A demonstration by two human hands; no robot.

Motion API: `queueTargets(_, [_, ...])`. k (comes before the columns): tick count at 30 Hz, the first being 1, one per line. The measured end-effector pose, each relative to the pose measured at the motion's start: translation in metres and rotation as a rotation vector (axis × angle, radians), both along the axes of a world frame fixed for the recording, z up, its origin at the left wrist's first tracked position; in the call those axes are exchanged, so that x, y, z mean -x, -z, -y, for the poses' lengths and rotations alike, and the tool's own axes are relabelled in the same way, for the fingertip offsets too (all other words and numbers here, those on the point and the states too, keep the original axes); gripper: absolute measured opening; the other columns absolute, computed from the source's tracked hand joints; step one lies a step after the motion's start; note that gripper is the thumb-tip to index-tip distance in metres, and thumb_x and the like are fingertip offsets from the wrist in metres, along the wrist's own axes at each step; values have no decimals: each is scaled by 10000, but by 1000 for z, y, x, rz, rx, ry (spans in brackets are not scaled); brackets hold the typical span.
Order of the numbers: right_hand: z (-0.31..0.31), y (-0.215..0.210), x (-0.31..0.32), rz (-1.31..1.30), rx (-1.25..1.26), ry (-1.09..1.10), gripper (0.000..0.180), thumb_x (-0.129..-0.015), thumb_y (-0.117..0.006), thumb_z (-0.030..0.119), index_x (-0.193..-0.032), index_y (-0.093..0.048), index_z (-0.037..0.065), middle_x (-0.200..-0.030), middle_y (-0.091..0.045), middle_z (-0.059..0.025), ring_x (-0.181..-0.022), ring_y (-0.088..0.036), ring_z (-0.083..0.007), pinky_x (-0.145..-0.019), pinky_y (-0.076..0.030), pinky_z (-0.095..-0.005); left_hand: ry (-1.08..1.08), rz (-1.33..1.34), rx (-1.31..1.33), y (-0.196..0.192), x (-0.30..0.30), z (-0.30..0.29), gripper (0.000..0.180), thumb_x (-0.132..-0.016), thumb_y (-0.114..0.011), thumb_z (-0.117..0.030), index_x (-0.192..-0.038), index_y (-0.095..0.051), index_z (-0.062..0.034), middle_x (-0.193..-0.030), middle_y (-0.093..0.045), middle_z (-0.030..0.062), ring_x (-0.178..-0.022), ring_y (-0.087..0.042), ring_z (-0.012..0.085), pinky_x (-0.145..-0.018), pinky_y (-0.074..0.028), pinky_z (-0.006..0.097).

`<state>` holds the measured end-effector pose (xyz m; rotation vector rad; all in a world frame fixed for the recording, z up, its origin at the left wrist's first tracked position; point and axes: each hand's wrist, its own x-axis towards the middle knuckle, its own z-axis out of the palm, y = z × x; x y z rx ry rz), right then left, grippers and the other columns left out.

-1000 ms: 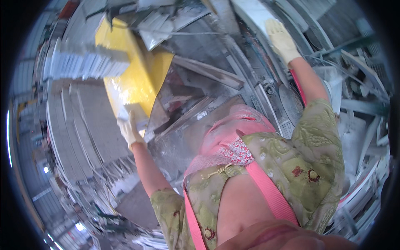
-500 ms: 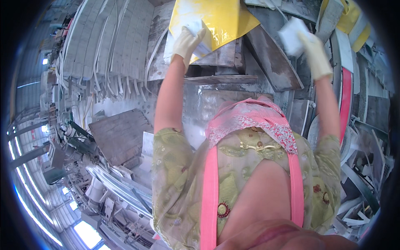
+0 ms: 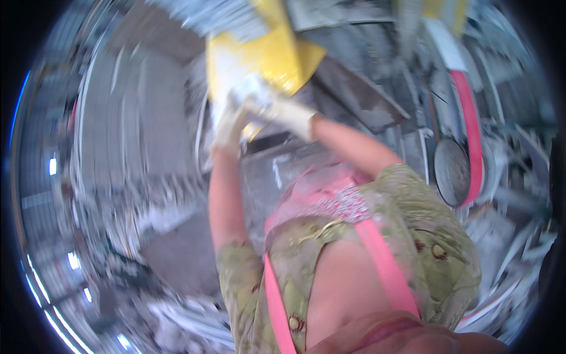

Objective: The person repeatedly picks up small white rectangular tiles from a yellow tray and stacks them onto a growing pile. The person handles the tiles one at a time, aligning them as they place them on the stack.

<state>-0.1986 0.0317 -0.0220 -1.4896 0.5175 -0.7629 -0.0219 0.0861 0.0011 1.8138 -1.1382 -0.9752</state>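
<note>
Both my hands, in cream gloves, meet over the near left part of a yellow sheet [image 3: 274, 50]. My left hand [image 3: 231, 121] is closed at the near side of a white block [image 3: 253, 88], its fingers blurred. From the right, my right hand [image 3: 286, 115] reaches across and is closed on the white block too. Motion smears the block's edges, and I cannot tell whether it is one piece or two stacked. White powder or a white surface covers part of the yellow sheet beside the hands.
Long grey strips lie stacked [image 3: 127, 118] on the left. Dark board [image 3: 359, 94] slants right of the yellow sheet. A red and white band [image 3: 469, 130] runs down the right, beside a round dusty pan-like thing [image 3: 453, 171]. Another brown board [image 3: 183, 253] lies lower left.
My right hand has swung from the far right to the left with a white block, joining my left hand. The view has shifted and blurred.
</note>
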Motion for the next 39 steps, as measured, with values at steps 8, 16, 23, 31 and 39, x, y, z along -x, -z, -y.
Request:
queueTargets(8, [54,10,68,-501,756,21,621,-838,-697,530,-1236,-672,54,-1224,-663,-182,-1105,-621,-343,-926,-489,-428,-298,519,-170,-5,55,21,987,-858,-782,-459,-1516,-312,107,-1395,-541,247,-1157,-624,301,-943,-536,360])
queueTargets(16, [241,45,364,-732,914,931,330,-926,-559,377,-973,-686,76,-984,-702,-176,-972,-654,-392,-858,-492,-532,-397,230,-87,-6,65,16,1115,-782,-836,-413,-1566,-221,88,-1544,-381,307,-1379,-469,415,-1135,-408,427])
queueTargets(23, [310,59,450,-1401,666,828,678,-981,-494,553,-1531,-440,158,-1586,-407,-104,-1485,-328,-285,-1200,-239,-526,-373,596,-101,25,28,13,1052,-782,-835,-372,-1567,-275,50,-1517,-415,266,-1381,-454,370,-1135,-383,424])
queueTargets(31, [283,73,461,-1370,731,791,656,-996,-539,418,-1566,-371,141,-1624,-350,-87,-1503,-295,-271,-1233,-200,-507,-382,494,-45,28,27,11,1085,-777,-852,-357,-1571,-246,66,-1526,-400,267,-1394,-439,356,-1139,-381,409])
queueTargets(39, [174,76,490,-1379,748,796,672,-991,-542,415,-1573,-354,136,-1612,-362,-131,-1489,-324,-312,-1231,-203,-523,-379,482,-60,8,52,17,1044,-825,-814,-355,-1556,-233,111,-1563,-364,300,-1430,-414,377,-1169,-347,386])
